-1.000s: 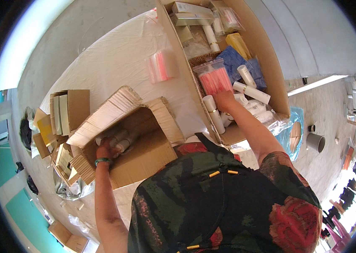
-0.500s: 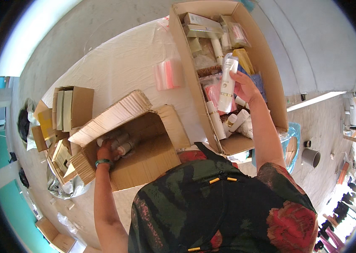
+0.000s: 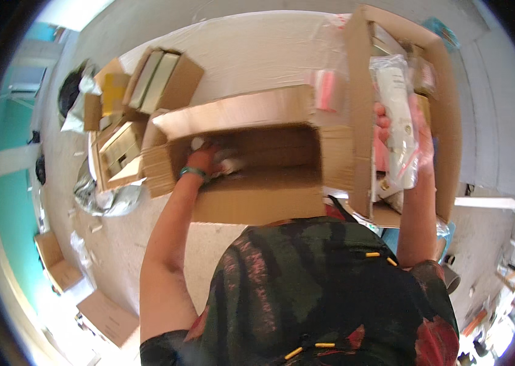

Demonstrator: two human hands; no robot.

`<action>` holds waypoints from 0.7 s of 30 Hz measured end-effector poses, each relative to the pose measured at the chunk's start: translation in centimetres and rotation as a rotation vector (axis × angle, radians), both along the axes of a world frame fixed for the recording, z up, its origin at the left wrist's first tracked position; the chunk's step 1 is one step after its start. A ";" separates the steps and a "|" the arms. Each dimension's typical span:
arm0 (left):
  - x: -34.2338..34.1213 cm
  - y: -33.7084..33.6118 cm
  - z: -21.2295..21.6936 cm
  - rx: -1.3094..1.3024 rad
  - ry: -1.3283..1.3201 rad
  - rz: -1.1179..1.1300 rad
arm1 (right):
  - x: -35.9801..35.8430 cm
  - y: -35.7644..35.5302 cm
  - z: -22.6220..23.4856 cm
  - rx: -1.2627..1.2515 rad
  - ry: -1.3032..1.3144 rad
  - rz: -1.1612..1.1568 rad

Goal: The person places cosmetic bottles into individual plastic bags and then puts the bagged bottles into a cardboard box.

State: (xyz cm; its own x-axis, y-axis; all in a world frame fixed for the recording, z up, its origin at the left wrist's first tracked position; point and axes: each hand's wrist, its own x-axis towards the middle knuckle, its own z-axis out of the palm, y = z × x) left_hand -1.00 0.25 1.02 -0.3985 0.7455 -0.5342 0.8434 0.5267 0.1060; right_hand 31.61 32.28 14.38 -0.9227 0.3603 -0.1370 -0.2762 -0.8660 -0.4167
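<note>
My right hand point(image 3: 423, 143) is closed round white cosmetic bottles point(image 3: 399, 100) in clear plastic wrap, with its fingertips showing on their left side. It holds them upright over the long cardboard box point(image 3: 360, 91) on the right. My left hand point(image 3: 204, 160) reaches down into the open cardboard box point(image 3: 257, 207) in front of me, at its left end. Small white bottles point(image 3: 230, 166) lie beside that hand, blurred by motion. Its fingers are smeared and partly hidden, so their grip does not show.
Pink-edged plastic bags point(image 3: 326, 90) lie between the two boxes on the covered table point(image 3: 239, 55). On the left stand a carton with pale upright boxes point(image 3: 154, 82) and another open carton point(image 3: 120, 152). Flattened cardboard point(image 3: 108, 317) lies on the floor.
My view has swung, so the boxes appear further right. My right hand has gathered wrapped bottles where one bottle showed before. My left hand stays inside the open box.
</note>
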 end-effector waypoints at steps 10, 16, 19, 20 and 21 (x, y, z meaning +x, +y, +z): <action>-0.2 0.2 -0.4 -0.001 -0.067 0.047 | -10.6 -12.1 2.0 0.056 -0.333 0.454; 0.0 0.3 -0.8 0.008 -0.065 0.066 | -15.6 -15.4 -4.0 0.077 -0.678 0.643; 0.4 1.2 0.8 -0.020 -0.065 0.101 | -17.1 -14.6 -9.4 0.218 -0.777 0.725; 0.5 0.9 1.1 0.016 -0.072 0.099 | -17.6 -14.4 -10.8 0.291 -0.793 0.759; 0.6 0.6 1.0 0.052 -0.080 0.097 | -18.3 -14.6 -11.6 0.240 -0.836 0.746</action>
State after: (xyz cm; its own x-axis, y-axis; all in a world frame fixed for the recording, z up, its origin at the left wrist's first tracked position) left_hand -0.42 0.87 2.07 -0.4275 0.7330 -0.5291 0.7765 0.5974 0.2002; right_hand 13.35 17.66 2.79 -0.5702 -0.1386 -0.8097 0.7140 -0.5711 -0.4051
